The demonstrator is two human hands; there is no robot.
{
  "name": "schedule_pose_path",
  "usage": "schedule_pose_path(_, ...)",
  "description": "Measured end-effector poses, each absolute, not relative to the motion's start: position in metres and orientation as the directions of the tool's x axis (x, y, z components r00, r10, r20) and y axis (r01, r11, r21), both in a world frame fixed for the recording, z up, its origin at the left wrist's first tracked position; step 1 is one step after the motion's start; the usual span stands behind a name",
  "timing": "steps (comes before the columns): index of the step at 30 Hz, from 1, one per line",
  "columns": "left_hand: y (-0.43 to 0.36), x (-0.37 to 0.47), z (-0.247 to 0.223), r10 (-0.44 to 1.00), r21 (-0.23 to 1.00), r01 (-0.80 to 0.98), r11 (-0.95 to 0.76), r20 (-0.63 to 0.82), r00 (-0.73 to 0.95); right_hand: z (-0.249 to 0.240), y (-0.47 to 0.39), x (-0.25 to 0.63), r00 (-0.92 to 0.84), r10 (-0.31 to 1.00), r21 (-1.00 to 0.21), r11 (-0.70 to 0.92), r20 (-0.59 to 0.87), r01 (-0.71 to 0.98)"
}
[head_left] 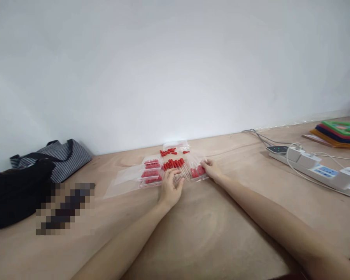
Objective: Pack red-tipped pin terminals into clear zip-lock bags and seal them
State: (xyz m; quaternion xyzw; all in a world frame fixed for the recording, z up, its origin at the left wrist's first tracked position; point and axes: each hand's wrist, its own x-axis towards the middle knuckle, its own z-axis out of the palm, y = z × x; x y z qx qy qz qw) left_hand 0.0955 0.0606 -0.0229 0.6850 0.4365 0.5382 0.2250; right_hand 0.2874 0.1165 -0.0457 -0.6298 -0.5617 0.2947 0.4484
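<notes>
Red-tipped wooden sticks [186, 171] lie side by side in a row on the table. My left hand [171, 188] is at the near left end of that row, its fingers apart and slightly bent over the sticks; nothing shows in its grasp. My right hand [211, 170] has its fingers closed on the right edge of a clear plastic bag [197, 160] with several red pieces [195, 172] inside. Left of the sticks, clear bags of red pieces [151, 173] overlap in a stack. Behind the row are loose red pieces [171, 151], close to another clear bag [176, 145].
A striped bag [71, 157] and a black cloth item [20, 192] lie at the left, near a blurred-out dark object [68, 208]. On the right is a white power strip [321, 169] with plugs and cables, and behind it stacked coloured boards [338, 133]. A white wall [175, 77] borders the table's back.
</notes>
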Motion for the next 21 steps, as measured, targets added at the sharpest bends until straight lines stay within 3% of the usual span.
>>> schedule_pose_path(2, 0.058, 0.066, -0.017, 0.802, 0.704, 0.447, -0.552, 0.596, 0.051, -0.043, 0.127, 0.307, 0.281, 0.953, -0.873, -0.039, 0.113, 0.486)
schedule_pose_path(4, 0.059, 0.027, -0.012, 0.7, 0.415, 0.719, -0.557, 0.7, 0.139, -0.041, 0.135, 0.324, 0.357, 0.929, -0.84, -0.115, 0.098, 0.531)
schedule_pose_path(7, 0.064, -0.033, -0.009, 0.748, 0.185, 0.917, -0.353, 0.645, 0.158, -0.04, 0.142, 0.338, 0.445, 0.891, -0.779, -0.218, 0.088, 0.588)
schedule_pose_path(14, 0.085, -0.1, -0.01, 0.917, 0.159, 0.987, -0.034, 0.399, -0.032, -0.043, 0.144, 0.334, 0.5, 0.857, -0.654, -0.307, 0.126, 0.691)
schedule_pose_path(18, 0.097, -0.105, -0.01, 0.937, 0.148, 0.986, 0.073, 0.33, -0.118, -0.043, 0.14, 0.327, 0.532, 0.76, -0.565, -0.269, 0.373, 0.78)
schedule_pose_path(21, 0.102, -0.104, -0.008, 0.925, 0.128, 0.985, 0.112, 0.348, -0.15, -0.042, 0.133, 0.319, 0.439, 0.701, -0.502, -0.134, 0.562, 0.855)
